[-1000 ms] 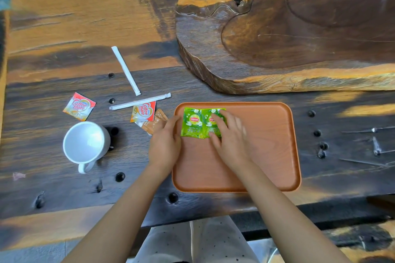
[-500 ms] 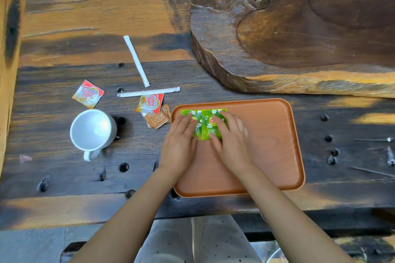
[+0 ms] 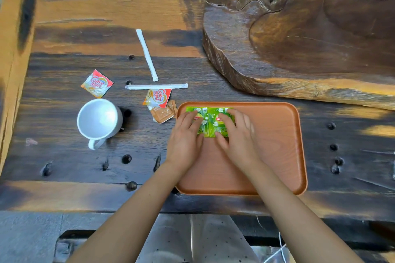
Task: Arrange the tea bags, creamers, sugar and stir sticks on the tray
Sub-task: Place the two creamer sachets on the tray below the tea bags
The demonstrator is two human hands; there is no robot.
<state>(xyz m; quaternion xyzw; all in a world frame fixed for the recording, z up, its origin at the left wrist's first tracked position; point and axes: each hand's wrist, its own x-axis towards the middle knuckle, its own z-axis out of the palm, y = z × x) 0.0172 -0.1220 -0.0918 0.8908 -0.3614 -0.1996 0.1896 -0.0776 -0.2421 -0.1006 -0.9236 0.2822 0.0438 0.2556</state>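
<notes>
Both hands, left hand and right hand, press flat with fingers spread on two green Lipton tea bags at the orange tray far-left corner (nothing gripped). Left of them, Coffee-mate creamers, sugar packets and wrapped stir sticks lie on the surface.

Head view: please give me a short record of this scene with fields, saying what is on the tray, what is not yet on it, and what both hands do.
tray: orange tray, near table edge
on tray: two green tea bags, side by side in its far left corner
left hand: left hand flat, fingers on the left tea bag
right hand: right hand flat, fingers on the right tea bag
off tray: two creamer packets, brown sugar packets, two stir sticks
other: white mug, looks empty, left of the tray
</notes>
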